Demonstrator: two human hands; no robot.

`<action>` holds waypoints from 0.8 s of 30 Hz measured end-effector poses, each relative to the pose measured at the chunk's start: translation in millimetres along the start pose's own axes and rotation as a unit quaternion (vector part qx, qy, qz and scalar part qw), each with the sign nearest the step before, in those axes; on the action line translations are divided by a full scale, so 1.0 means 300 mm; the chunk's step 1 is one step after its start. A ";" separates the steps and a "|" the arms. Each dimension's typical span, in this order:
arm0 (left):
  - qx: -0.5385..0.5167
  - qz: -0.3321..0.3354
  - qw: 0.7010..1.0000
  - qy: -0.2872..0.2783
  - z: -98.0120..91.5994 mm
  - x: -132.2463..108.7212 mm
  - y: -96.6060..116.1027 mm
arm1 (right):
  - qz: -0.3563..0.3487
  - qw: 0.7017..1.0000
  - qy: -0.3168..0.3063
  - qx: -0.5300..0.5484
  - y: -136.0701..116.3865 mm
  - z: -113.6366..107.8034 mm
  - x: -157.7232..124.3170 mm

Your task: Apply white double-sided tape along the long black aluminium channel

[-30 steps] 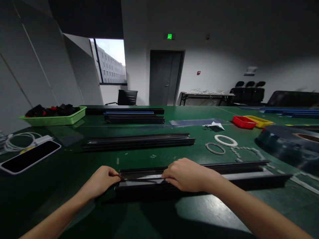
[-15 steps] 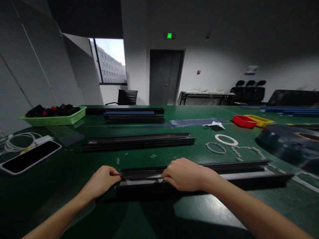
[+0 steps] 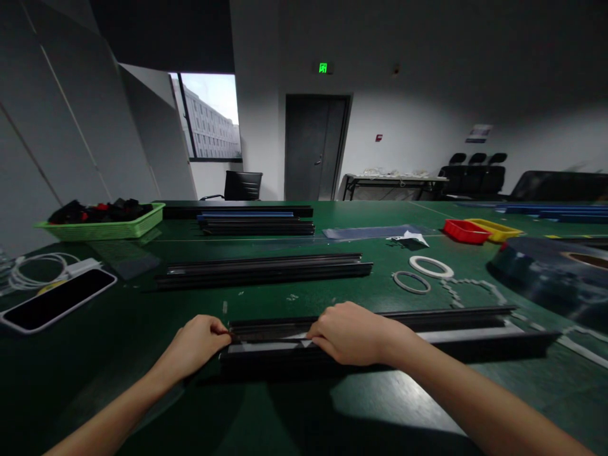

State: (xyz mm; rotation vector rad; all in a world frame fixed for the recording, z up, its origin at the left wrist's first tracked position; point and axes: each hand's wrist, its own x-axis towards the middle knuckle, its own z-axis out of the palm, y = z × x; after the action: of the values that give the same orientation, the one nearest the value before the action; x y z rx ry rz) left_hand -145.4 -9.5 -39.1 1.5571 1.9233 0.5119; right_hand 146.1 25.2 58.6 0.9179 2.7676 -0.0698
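Observation:
A long black channel-shaped profile (image 3: 456, 347) lies across the table in front of me, with a white strip (image 3: 460, 334) along its inside. Over its left part runs a thin dark strip (image 3: 270, 339), stretched between my two hands. My left hand (image 3: 199, 342) is closed in a pinch on the strip's end, at the profile's left end. Further right, my right hand (image 3: 349, 334) is closed above the channel, thumb and forefinger pinching the strip beside a small white tip. The right hand and forearm hide the middle of the profile.
Another black profile (image 3: 266, 271) lies beyond, with more stacked profiles (image 3: 256, 226) behind. Two tape rings (image 3: 431, 266) and a large film roll (image 3: 551, 275) are to the right. A phone (image 3: 59, 300) and a green basket (image 3: 109, 228) are at left; red (image 3: 465, 232) and yellow trays (image 3: 498, 230) stand further back.
Almost nothing differs. Both hands keep their pinches in nearly the same places, with only a very slight shift of the fingers.

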 end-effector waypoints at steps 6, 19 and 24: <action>0.037 0.009 0.999 0.010 -0.001 0.007 -0.008 | -0.018 1.000 0.007 0.009 0.006 0.005 0.003; 0.022 0.144 0.976 0.163 -0.038 -0.080 0.050 | -0.001 1.000 0.027 -0.011 0.007 0.017 0.000; 0.184 0.216 0.953 0.102 0.017 -0.144 0.090 | 0.007 0.999 0.031 -0.021 0.004 0.023 0.005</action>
State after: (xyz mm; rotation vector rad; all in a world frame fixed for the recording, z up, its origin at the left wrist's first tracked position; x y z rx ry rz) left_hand -116.6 -45.4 -16.6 2.2731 1.9052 0.5307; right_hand 147.0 26.2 51.4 0.9436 2.8072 0.0200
